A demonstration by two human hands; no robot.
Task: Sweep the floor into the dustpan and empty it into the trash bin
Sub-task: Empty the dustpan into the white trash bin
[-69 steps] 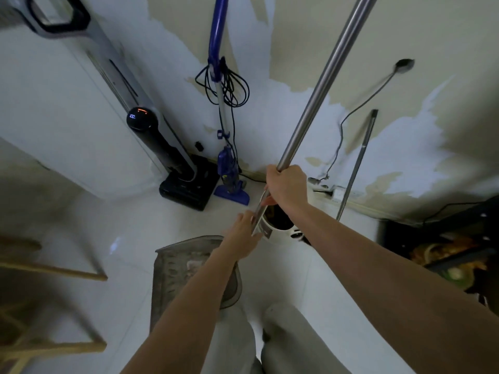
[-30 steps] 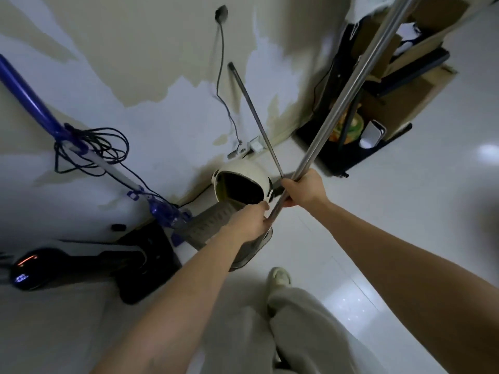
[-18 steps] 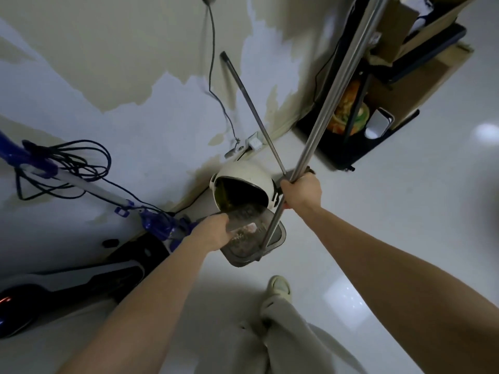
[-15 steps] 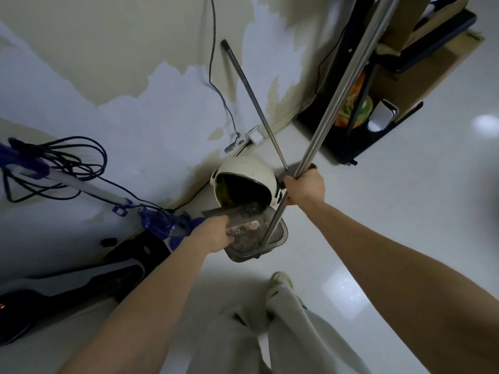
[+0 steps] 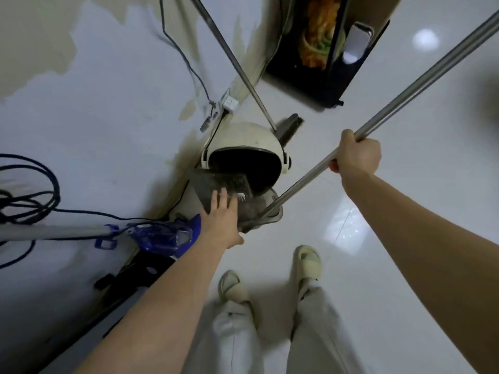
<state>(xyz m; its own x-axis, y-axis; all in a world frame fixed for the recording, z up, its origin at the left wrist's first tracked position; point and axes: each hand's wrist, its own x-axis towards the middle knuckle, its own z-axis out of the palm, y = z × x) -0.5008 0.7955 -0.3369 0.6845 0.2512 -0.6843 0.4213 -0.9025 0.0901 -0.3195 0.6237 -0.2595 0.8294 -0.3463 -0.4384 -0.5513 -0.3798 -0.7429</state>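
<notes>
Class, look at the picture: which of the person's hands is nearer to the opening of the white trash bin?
Left. The left hand, fingers straight, lies against the dustpan just below the trash bin opening. The right hand grips the metal handle off to the bin's right, clear of it.

The dustpan (image 5: 216,184) tips into the trash bin (image 5: 244,143), which stands against the wall (image 5: 108,103).

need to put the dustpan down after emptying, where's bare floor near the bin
Bare floor lies right of the trash bin, between the black shelf unit and the right hand, and nearer, right of the sandals. Left of the bin is crowded: blue vacuum, cords, power strip.
</notes>
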